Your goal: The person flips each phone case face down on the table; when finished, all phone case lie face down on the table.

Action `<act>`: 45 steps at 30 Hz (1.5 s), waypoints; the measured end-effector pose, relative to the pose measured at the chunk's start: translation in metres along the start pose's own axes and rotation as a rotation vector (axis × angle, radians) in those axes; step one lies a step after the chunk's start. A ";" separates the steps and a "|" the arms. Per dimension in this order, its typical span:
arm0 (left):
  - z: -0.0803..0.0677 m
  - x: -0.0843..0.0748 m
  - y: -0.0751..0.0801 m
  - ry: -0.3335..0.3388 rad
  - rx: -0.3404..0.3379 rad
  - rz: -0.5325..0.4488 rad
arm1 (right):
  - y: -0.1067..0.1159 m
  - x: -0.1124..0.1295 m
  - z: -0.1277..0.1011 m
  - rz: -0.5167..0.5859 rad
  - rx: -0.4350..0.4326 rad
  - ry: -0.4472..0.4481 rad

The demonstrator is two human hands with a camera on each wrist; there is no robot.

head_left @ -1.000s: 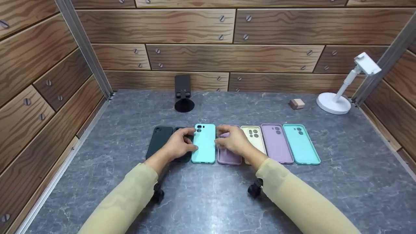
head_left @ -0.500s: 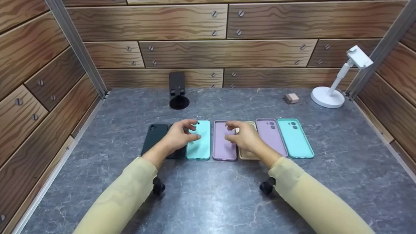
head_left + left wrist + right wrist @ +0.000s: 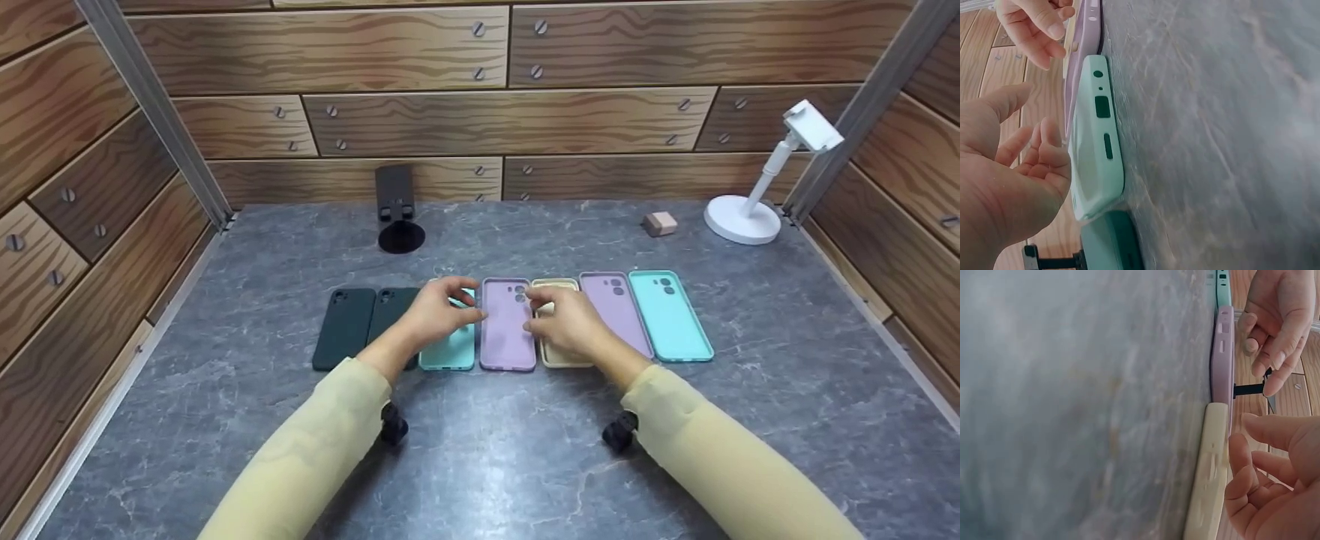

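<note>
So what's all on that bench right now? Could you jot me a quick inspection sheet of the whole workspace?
Surface: grey marbled tabletop, flat, cases laid in one row.
Job's things: lilac case in the middle of the row, between mint case and cream case.
Clutter: two dark green cases at the row's left end; purple case and turquoise case at its right end; black stand; white stand; small tan block.
Grippers: left hand over the mint case, right hand over the cream case, fingers loosely curled either side of the lilac case, gripping nothing.
Cables: nothing seen.
Surroundings: wood-grain panel walls with screws, metal corner posts.
</note>
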State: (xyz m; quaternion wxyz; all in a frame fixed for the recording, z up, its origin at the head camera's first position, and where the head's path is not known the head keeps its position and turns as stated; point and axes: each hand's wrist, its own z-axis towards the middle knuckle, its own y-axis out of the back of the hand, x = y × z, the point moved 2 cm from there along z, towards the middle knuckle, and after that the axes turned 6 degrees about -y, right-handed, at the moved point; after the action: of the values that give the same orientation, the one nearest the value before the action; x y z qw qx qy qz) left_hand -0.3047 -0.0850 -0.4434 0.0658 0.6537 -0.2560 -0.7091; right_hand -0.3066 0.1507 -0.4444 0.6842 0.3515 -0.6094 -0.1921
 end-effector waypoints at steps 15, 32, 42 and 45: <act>0.007 0.006 -0.016 0.005 0.021 0.178 | -0.002 -0.003 0.004 -0.065 0.024 -0.012; 0.008 0.007 -0.021 -0.018 0.032 0.287 | -0.005 -0.006 0.006 -0.068 0.032 -0.018; 0.009 0.007 -0.021 -0.025 0.028 0.311 | -0.005 -0.006 0.005 -0.075 0.049 -0.012; 0.008 0.006 -0.021 -0.027 0.027 0.295 | -0.005 -0.006 0.005 -0.073 0.045 -0.012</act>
State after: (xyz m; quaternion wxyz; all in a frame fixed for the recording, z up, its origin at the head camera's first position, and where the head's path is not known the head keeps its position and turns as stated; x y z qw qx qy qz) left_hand -0.3084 -0.0666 -0.4581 0.1570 0.6000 -0.3597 -0.6971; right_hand -0.3119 0.1505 -0.4518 0.6651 0.3877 -0.6043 -0.2052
